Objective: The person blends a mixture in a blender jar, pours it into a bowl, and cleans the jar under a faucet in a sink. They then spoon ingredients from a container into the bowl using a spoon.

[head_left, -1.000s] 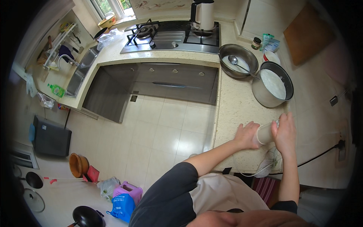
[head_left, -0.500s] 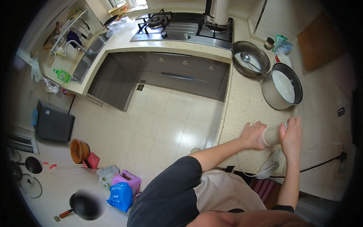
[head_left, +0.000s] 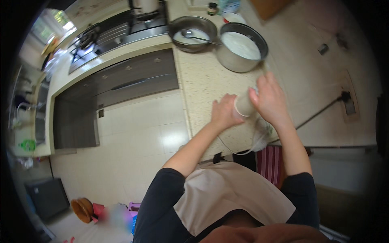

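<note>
Both forearms stretched forward from dark sleeves, converging. Left hand (head_left: 224,114) curled, fingers bent inward toward the right. Right hand (head_left: 270,100) slightly farther, palm down, fingers spread and arched.

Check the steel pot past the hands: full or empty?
Partly full. The steel pot on the counter holds white liquid, its surface lying below the rim; depth cannot be told.

Left hand (head_left: 224,113) and right hand (head_left: 270,99) clasp a pale cylindrical container (head_left: 244,106) above the speckled counter (head_left: 202,81).
</note>
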### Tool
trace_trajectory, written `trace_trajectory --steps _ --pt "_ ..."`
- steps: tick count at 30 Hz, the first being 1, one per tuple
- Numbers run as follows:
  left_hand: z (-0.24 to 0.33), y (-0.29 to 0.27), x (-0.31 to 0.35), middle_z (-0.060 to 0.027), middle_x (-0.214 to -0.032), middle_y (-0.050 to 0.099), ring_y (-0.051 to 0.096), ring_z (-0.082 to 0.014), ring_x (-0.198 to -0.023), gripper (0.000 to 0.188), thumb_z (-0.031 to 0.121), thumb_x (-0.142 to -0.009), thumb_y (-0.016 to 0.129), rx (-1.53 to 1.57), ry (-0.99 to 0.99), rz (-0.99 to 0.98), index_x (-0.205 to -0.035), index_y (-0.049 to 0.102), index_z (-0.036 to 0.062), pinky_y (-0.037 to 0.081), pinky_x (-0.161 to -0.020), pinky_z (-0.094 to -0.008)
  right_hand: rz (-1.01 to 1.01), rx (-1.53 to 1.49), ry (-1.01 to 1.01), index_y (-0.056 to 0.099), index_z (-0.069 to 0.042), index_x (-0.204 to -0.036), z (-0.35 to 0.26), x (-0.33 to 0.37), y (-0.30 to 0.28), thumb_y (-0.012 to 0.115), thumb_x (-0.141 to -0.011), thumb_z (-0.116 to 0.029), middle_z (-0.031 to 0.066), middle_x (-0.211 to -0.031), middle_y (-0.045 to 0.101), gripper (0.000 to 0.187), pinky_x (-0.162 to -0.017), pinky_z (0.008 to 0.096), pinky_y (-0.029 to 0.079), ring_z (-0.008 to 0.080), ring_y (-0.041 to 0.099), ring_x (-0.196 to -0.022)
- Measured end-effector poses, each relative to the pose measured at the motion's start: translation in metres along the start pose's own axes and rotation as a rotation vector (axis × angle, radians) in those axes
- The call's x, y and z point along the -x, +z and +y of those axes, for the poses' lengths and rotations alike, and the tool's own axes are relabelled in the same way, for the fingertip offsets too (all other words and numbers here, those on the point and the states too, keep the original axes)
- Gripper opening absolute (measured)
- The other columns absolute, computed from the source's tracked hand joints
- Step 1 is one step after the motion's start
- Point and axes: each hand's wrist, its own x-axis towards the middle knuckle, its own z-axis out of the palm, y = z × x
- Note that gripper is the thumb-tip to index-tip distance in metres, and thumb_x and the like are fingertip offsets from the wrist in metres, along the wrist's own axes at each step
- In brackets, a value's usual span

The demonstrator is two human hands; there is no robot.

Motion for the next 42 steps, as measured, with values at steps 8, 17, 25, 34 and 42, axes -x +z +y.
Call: trace_trajectory --steps 8,17,25,34,42 --pt "0.0034 0.005 -0.0018 -0.0097 -0.128 0.058 0.045 -0.0297 -0.131 0.078 0.041 -0.058 0.085 0.043 -0.013 -0.063 -0.124 0.052 0.012 0.037 -0.096 -0.0553 -0.051 0.01 0.039 0.058 0.004 -0.09 0.0037 0.004 -0.0044 0.068 -0.081 -0.027 0.0191 -0.095 0.052 0.034 -0.078 0.0428 0.048 0.0348 0.056 -0.088" --pt "0.0024 0.0021 -0.0013 -0.0094 -0.131 0.055 0.041 -0.029 -0.134 0.088 0.042 -0.058 0.086 0.033 -0.034 -0.097 -0.131 0.048 0.0119 0.035 -0.099 -0.0561 -0.021 0.001 0.017 0.054 0.002 -0.089 0.0035 0.0044 -0.0013 0.067 -0.082 -0.027 0.0184 -0.094 0.051 0.032 -0.075 0.0436 0.047 0.0354 0.055 -0.086" --pt "0.0051 -0.0002 -0.0028 -0.0102 -0.133 0.054 0.041 -0.0289 -0.135 0.089 0.041 -0.058 0.087 0.043 -0.032 -0.149 -0.131 0.047 0.0112 0.033 -0.101 -0.057 0.0 -0.018 0.011 0.051 0.001 -0.088 0.0041 0.0056 -0.0015 0.064 -0.084 -0.025 0.0183 -0.093 0.049 0.03 -0.075 0.0442 0.046 0.0366 0.054 -0.086" --pt "0.0036 0.0015 -0.0013 -0.0101 -0.133 0.052 0.039 -0.0268 -0.136 0.091 0.041 -0.058 0.087 0.011 -0.031 -0.141 -0.132 0.045 0.0112 0.034 -0.101 -0.0562 -0.013 0.003 0.017 0.052 0.002 -0.088 0.0021 0.0055 -0.0032 0.064 -0.084 -0.026 0.0187 -0.094 0.05 0.031 -0.076 0.044 0.046 0.0364 0.055 -0.086" --pt "0.0034 0.0024 -0.0004 -0.0085 -0.129 0.054 0.044 -0.0249 -0.13 0.09 0.041 -0.057 0.088 0.015 -0.027 -0.129 -0.131 0.045 0.0119 0.035 -0.1 -0.0552 -0.021 0.002 0.024 0.052 0.002 -0.087 0.0012 0.006 -0.0039 0.064 -0.085 -0.026 0.0187 -0.093 0.05 0.031 -0.076 0.0442 0.046 0.0362 0.055 -0.085"
